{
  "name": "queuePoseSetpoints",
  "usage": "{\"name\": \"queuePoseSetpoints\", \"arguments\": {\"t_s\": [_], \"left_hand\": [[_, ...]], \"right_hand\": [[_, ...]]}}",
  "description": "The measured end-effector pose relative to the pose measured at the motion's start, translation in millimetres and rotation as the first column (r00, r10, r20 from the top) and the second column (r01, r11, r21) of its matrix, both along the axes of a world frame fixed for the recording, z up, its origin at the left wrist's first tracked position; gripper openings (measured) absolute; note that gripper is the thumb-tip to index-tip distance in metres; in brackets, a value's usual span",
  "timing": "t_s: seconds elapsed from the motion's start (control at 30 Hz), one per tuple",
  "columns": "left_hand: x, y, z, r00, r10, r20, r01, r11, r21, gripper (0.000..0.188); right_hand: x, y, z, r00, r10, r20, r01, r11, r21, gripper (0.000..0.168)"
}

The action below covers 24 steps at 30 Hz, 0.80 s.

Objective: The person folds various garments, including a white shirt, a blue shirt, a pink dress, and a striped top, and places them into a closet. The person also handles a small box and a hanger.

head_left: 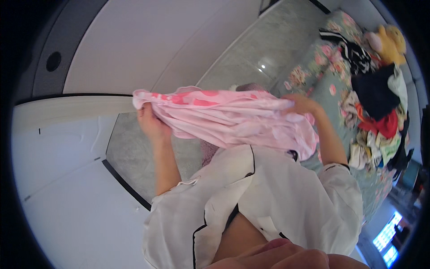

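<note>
A pink garment [221,117] with a darker pink print along its upper edge is stretched sideways in front of my waist. My left hand [153,124] grips its gathered left end, the fingers partly hidden by the cloth. At the other end my right hand [299,106] is on the fabric, blurred, with its fingertips lost among the folds. The garment hangs in loose creases between both hands, its lower right part drooping near my white shirt [289,191].
To the right is a sofa or bed with a floral cover [312,67]. Heaped clothes [376,90] and a yellow plush toy [391,43] lie on it. A white panel [67,161] stands at the left, and grey tiled floor [134,148] shows below the garment.
</note>
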<state>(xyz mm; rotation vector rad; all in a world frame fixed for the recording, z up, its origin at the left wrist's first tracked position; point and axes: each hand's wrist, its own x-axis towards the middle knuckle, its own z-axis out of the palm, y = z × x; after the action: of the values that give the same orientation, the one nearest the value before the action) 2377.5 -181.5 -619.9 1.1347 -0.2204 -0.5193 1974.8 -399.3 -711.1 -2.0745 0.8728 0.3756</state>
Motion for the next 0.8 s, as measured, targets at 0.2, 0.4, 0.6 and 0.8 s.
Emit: {"name": "queuePoseSetpoints", "arguments": {"t_s": [0.2, 0.4, 0.6, 0.8], "left_hand": [[-14, 26, 13, 0.995, -0.052, 0.089, 0.054, 0.998, -0.030, 0.018], [-46, 23, 42, 0.988, -0.072, 0.138, 0.077, 0.997, -0.031, 0.019], [-91, 1, 74, 0.977, -0.106, 0.185, 0.117, 0.992, -0.046, 0.022], [-193, -36, 103, 0.756, -0.544, 0.363, 0.632, 0.750, -0.194, 0.022]], "right_hand": [[-51, -8, 9, 0.965, -0.113, 0.235, 0.091, 0.990, 0.105, 0.040], [-92, -4, -8, 0.840, -0.321, 0.437, 0.290, 0.947, 0.137, 0.020], [-59, 50, 21, 0.744, -0.255, 0.618, 0.165, 0.966, 0.200, 0.073], [45, 134, 104, 0.439, -0.099, 0.893, 0.069, 0.995, 0.077, 0.087]]}}
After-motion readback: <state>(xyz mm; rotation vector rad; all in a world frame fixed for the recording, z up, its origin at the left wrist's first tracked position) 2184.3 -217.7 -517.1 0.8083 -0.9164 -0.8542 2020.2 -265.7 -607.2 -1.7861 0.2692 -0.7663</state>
